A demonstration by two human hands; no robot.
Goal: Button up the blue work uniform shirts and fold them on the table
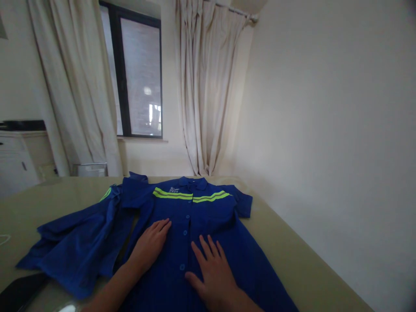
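A blue short-sleeved work shirt [208,212] with yellow-green reflective stripes lies face up and buttoned on a pale bed surface [292,247], collar away from me. My left hand [150,245] rests flat on the shirt's left front, fingers stretched out. Flat on the shirt just right of the button row lies my right hand [212,271], fingers spread. Neither hand holds anything.
A second blue garment [81,242] with a reflective stripe lies crumpled to the left of the shirt. A dark flat object [19,292] sits at the lower left corner. Beyond are a window [136,73], cream curtains [208,86], a white cabinet [16,160] and a plain wall [331,130] on the right.
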